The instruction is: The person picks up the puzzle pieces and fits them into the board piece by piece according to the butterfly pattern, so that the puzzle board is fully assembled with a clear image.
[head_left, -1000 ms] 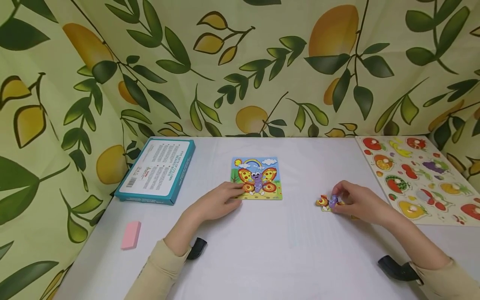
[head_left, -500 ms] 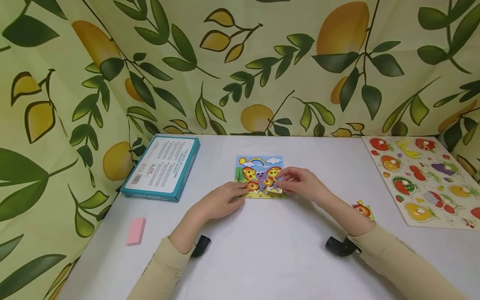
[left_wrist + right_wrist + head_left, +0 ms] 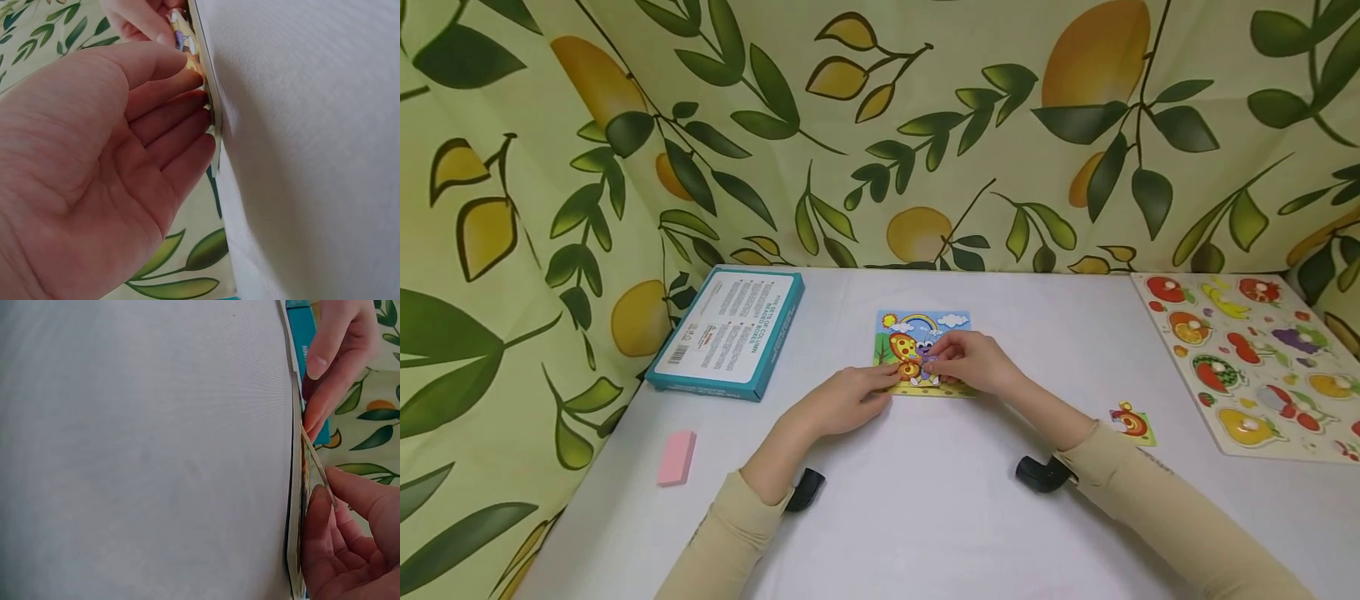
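A square butterfly puzzle board [image 3: 925, 323], with a rainbow and sun along its top, lies on the white table. My left hand [image 3: 850, 402] rests at its lower left, fingertips on the board's edge; in the left wrist view the palm [image 3: 106, 187] shows and the fingers are only slightly bent. Over the lower middle of the board, my right hand [image 3: 976, 362] pinches a thin puzzle piece [image 3: 320, 464] between thumb and fingers. The right wrist view shows that piece tilted, its lower edge right at the board. The right hand covers the board's right side in the head view.
Another puzzle piece [image 3: 1133, 425] lies beside the right forearm. A fruit peg board [image 3: 1206, 417] is at the right, a teal box [image 3: 722, 333] at the left, with a pink block [image 3: 677, 457] in front of it. Patterned cloth [image 3: 820, 167] hangs behind the table.
My right hand has come left from the loose pieces, carrying a puzzle piece onto the board, leaving another piece behind. My left hand has stayed at the board's edge.
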The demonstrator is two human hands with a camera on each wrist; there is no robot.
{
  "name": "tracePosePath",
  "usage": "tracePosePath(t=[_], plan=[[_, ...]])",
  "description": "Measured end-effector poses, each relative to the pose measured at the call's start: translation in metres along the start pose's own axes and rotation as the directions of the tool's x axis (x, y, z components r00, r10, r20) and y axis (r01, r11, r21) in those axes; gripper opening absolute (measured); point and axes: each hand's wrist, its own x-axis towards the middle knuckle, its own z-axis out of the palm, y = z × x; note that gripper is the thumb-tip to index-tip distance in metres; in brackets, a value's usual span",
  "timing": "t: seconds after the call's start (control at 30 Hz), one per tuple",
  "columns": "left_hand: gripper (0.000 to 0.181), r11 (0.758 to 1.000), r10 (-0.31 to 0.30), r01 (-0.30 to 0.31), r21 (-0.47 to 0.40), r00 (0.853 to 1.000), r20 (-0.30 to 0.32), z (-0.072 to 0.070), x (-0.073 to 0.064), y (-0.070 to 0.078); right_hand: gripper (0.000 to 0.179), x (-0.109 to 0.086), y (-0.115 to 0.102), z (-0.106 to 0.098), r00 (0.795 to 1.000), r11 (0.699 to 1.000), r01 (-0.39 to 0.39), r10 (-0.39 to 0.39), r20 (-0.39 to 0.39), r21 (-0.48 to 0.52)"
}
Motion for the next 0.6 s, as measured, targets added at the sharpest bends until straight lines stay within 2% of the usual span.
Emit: tracePosePath(t=[0.3, 0.5, 0.6], plan=[[0.041, 1.000, -0.017, 0.017, -0.002, 1.000, -0.001, 0.0003, 0.0004, 0.0002, 0.017, 0.0020, -0.0027, 0.0025, 0.999, 0.993, 0.033, -0.035, -0.021, -0.110], [0.042, 0.999, -0.030, 0.029, 0.044, 0.999, 0.020, 0.0006, 0.0003, 0.0009, 0.018, 0.0028, -0.0009, 0.0024, 0.997, 0.985, 0.064, -0.069, -0.027, -0.158], [0.043, 0.998, -0.015, 0.013, 0.061, 0.999, 0.029, 0.0006, -0.0004, 0.0006, 0.018, 0.0032, 0.0006, 0.0026, 0.996, 0.982, 0.078, -0.083, -0.025, -0.170]])
